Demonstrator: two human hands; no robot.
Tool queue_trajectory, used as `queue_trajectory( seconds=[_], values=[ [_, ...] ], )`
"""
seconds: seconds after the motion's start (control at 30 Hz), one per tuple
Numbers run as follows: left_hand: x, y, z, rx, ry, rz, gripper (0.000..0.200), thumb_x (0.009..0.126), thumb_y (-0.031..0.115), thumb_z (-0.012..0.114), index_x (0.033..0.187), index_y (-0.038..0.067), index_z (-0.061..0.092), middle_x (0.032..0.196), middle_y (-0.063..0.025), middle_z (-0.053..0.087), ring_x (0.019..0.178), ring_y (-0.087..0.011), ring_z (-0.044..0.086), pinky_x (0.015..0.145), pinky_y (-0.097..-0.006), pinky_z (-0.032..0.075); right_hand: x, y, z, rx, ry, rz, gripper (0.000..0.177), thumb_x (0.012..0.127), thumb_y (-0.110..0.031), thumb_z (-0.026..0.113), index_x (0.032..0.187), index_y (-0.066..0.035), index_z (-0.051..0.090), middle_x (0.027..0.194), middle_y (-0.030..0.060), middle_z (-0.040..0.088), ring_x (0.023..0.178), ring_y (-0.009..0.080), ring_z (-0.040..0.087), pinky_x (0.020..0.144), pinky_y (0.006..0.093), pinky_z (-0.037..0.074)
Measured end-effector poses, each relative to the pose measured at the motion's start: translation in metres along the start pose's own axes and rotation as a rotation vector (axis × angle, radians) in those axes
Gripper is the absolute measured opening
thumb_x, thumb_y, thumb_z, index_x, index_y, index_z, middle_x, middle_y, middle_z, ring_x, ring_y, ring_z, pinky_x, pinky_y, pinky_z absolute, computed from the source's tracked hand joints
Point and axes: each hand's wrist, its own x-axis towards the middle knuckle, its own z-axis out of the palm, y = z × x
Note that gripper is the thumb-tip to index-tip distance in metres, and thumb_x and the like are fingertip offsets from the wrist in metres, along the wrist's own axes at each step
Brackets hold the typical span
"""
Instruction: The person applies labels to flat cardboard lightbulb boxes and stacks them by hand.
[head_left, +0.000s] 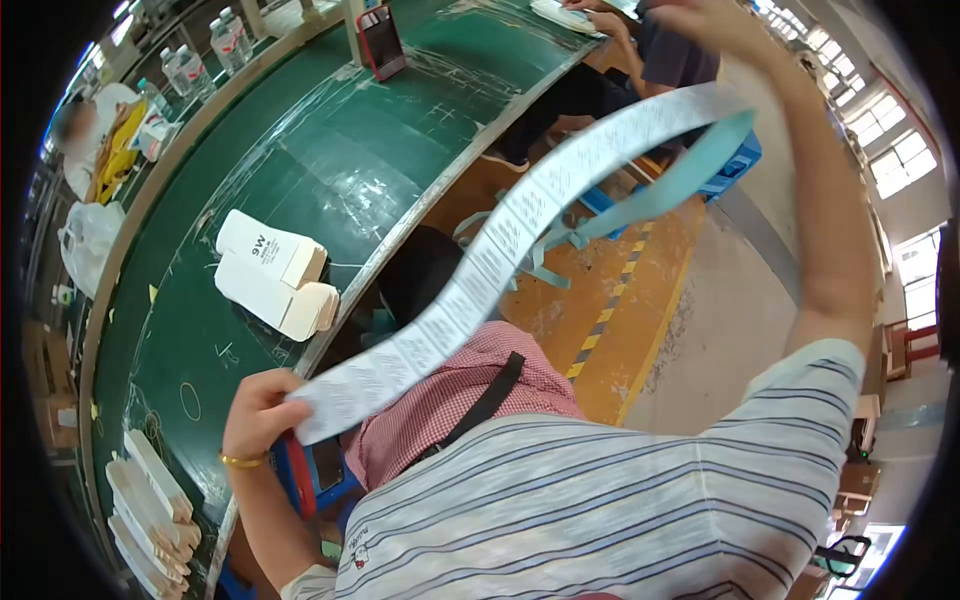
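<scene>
A long white strip of printed labels (480,270) curves across the view, above my lap and the floor. My left hand (262,415) pinches its lower end near the green table's (400,150) edge. My right hand (715,25) is raised at the top right, blurred, above the strip's upper end; its fingers are smeared, and whether it touches the strip is unclear. From that upper end a pale green band (670,190) hangs down. Flat white card pieces (270,270), one marked "9W", lie on the table beyond my left hand.
Stacked white card pieces (150,510) lie at the table's lower left. A phone in a red case (382,42) stands at the back, near bottles (185,70) on a shelf. A co-worker's hands (600,18) show at the top; another person (95,140) is at the far left.
</scene>
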Motion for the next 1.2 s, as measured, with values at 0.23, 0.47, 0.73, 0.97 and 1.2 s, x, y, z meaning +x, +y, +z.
queue_trajectory(
  seconds=[0.23, 0.47, 0.73, 0.97, 1.2],
  values=[
    [0.093, 0.037, 0.067, 0.421, -0.244, 0.034, 0.022, 0.086, 0.022, 0.073, 0.088, 0.001, 0.068, 0.074, -0.0040, 0.062, 0.069, -0.0088, 0.055, 0.062, -0.0266, 0.046, 0.199, -0.050, 0.041, -0.119, -0.403, -0.489, 0.033, 0.092, -0.027, 0.066, 0.111, 0.000, 0.065, 0.096, 0.0116, 0.066, 0.088, 0.0238, 0.063, 0.078, 0.0353, 0.050],
    [0.114, 0.006, 0.039, 0.017, -0.128, -0.172, 0.022, 0.095, 0.022, 0.063, 0.094, 0.000, 0.067, 0.086, 0.0010, 0.064, 0.082, -0.0064, 0.056, 0.076, -0.0234, 0.047, 0.208, 0.023, -0.015, 0.113, -0.507, -0.347, 0.026, 0.089, -0.025, 0.067, 0.099, -0.001, 0.066, 0.089, 0.0105, 0.062, 0.083, 0.0217, 0.061, 0.073, 0.0321, 0.047],
    [0.172, 0.031, 0.045, 0.139, -0.298, -0.138, 0.021, 0.094, 0.022, 0.065, 0.099, 0.003, 0.069, 0.088, 0.0005, 0.066, 0.083, -0.0074, 0.058, 0.075, -0.0246, 0.048, 0.225, 0.019, -0.024, 0.264, -0.615, -0.349, 0.030, 0.089, -0.025, 0.068, 0.106, 0.000, 0.066, 0.100, 0.0094, 0.066, 0.091, 0.0160, 0.061, 0.078, 0.0297, 0.048],
    [0.155, 0.033, 0.064, 0.437, 0.350, 0.380, 0.030, 0.084, 0.013, 0.070, 0.114, 0.007, 0.068, 0.125, -0.0104, 0.059, 0.114, -0.0261, 0.057, 0.097, -0.0331, 0.046, 0.209, -0.001, 0.001, 0.765, -0.244, -0.135, 0.022, 0.092, -0.011, 0.064, 0.110, 0.001, 0.066, 0.095, 0.0015, 0.067, 0.087, 0.0089, 0.060, 0.078, 0.0253, 0.049],
    [0.117, 0.009, 0.096, 0.492, 0.581, 0.505, 0.039, 0.071, 0.007, 0.080, 0.109, 0.004, 0.069, 0.114, -0.0100, 0.065, 0.105, -0.0235, 0.061, 0.091, -0.0329, 0.048, 0.211, -0.031, 0.059, 0.588, 0.126, -0.420, 0.015, 0.089, -0.004, 0.062, 0.101, 0.002, 0.066, 0.093, 0.0053, 0.058, 0.085, 0.0133, 0.056, 0.075, 0.0248, 0.044]
  ],
)
